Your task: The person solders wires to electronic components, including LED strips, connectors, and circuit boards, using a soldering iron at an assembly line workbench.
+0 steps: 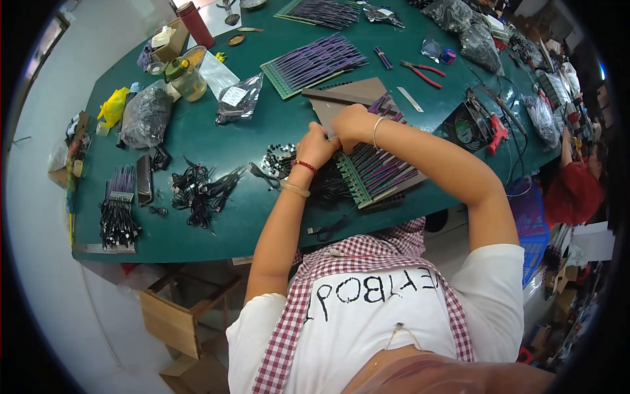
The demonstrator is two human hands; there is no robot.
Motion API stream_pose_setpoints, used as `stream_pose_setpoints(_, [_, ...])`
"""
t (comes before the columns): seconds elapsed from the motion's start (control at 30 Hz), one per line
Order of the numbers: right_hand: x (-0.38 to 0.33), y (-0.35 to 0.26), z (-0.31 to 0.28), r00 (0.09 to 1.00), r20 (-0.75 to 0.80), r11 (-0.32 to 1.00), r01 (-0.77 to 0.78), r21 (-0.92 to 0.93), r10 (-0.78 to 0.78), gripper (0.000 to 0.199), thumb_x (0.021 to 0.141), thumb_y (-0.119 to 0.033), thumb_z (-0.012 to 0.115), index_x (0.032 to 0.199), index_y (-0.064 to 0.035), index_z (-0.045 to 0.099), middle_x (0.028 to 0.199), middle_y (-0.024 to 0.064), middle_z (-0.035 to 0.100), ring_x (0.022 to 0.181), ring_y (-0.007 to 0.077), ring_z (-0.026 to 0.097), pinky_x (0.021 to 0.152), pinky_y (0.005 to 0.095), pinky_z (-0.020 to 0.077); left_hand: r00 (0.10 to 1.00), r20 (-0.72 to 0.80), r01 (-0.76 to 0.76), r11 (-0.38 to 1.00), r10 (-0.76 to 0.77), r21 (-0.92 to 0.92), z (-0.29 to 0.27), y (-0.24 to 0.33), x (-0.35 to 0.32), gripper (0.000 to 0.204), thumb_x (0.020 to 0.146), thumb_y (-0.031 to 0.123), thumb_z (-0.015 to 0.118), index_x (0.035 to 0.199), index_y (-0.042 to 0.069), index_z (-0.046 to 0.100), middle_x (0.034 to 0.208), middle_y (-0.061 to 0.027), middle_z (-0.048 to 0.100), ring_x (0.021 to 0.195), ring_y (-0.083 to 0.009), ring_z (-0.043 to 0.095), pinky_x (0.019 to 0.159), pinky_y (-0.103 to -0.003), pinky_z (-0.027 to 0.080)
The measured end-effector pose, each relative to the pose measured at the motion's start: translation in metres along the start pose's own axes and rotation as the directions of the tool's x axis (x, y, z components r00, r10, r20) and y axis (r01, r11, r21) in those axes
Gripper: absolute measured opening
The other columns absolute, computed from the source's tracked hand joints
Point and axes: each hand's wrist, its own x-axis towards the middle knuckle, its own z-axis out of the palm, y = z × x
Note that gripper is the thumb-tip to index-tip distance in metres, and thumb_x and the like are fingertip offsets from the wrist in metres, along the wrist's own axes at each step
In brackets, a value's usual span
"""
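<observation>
My left hand (pixel 316 147) and my right hand (pixel 353 127) meet at the left edge of a green circuit-board panel (pixel 353 180) with rows of purple strips, which lies on a brown board (pixel 372 89). Both hands have their fingers bent and pressed together. Whatever they pinch is too small and too covered to make out. Under and beside my left hand sit a pile of small black-and-silver parts (pixel 276 159) and a tangle of black cables (pixel 326 190). A dark bar (pixel 333 97) lies across the board just beyond my hands.
Black cable bundles (pixel 203 190) and purple-topped cables (pixel 119 210) lie left on the green table (pixel 197 244). Beyond are another strip panel (pixel 315 62), a bagged part (pixel 239 100), a jar (pixel 186 80) and red pliers (pixel 425 73). A red-handled tool (pixel 497 134) lies right; a person in red (pixel 574 190) is farther right.
</observation>
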Motion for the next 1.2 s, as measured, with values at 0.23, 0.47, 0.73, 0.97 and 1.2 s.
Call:
stream_pose_setpoints(0.23, [0.006, 0.055, 0.026, 0.986, -0.062, 0.877, 0.164, 0.451, -0.152, 0.052, 0.078, -0.048, 0.060, 0.090, 0.0029, 0.063, 0.080, 0.0122, 0.063, 0.074, 0.0184, 0.057, 0.071, 0.0311, 0.0462, 0.996, 0.077, -0.021, 0.978, 0.038, -0.207, -0.010, -0.004, -0.001, 0.032, 0.075, 0.029, 0.061, 0.081, -0.002, 0.060, 0.083, -0.0187, 0.064, 0.079, -0.0346, 0.061, 0.071, -0.039, 0.047])
stream_pose_setpoints(0.47, [-0.034, 0.068, 0.045, 0.984, -0.173, 0.105, 0.168, 0.980, 0.043, 0.064, 0.093, -0.054, 0.029, 0.098, -0.0006, 0.064, 0.092, 0.0071, 0.063, 0.085, 0.0149, 0.055, 0.083, 0.0274, 0.0408, 0.965, 0.145, -0.070, 0.744, 0.220, -0.664, -0.085, 0.018, -0.037, 0.022, 0.088, 0.017, 0.049, 0.078, -0.002, 0.054, 0.071, 0.0028, 0.051, 0.068, -0.0085, 0.047, 0.064, -0.026, 0.040])
stream_pose_setpoints(0.73, [-0.029, 0.035, 0.081, 0.714, -0.696, 0.715, 0.448, 0.537, 0.076, 0.025, 0.077, -0.016, 0.061, 0.097, -0.0018, 0.060, 0.092, 0.0113, 0.058, 0.089, 0.0272, 0.054, 0.082, 0.0343, 0.0411, 0.833, -0.552, -0.490, 0.419, -0.033, -0.764, -0.283, -0.053, -0.140, 0.028, 0.087, 0.032, 0.051, 0.083, 0.005, 0.056, 0.073, -0.0028, 0.056, 0.063, -0.0123, 0.055, 0.059, -0.024, 0.044])
stream_pose_setpoints(0.97, [-0.045, -0.009, 0.094, 0.650, -0.760, 0.882, 0.347, 0.319, 0.019, 0.042, 0.073, -0.012, 0.062, 0.112, -0.0018, 0.052, 0.120, 0.0151, 0.047, 0.114, 0.0326, 0.043, 0.099, 0.0396, 0.0312, 0.654, -0.690, -0.100, 0.869, -0.310, -0.485, -0.504, -0.251, -0.203, 0.040, 0.082, 0.033, 0.060, 0.104, 0.000, 0.061, 0.097, -0.0090, 0.064, 0.087, -0.0194, 0.060, 0.075, -0.030, 0.047])
stream_pose_setpoints(1.2, [-0.055, -0.027, 0.100, 0.698, -0.714, 0.929, 0.228, 0.293, 0.054, 0.045, 0.080, -0.015, 0.057, 0.122, -0.0025, 0.046, 0.134, 0.0145, 0.038, 0.127, 0.0315, 0.033, 0.107, 0.0453, 0.0196, 0.754, -0.463, 0.637, 0.693, -0.467, 0.338, -0.454, -0.393, -0.189, 0.065, 0.081, 0.050, 0.054, 0.130, 0.008, 0.045, 0.134, -0.0169, 0.043, 0.127, -0.0310, 0.036, 0.106, -0.046, 0.026])
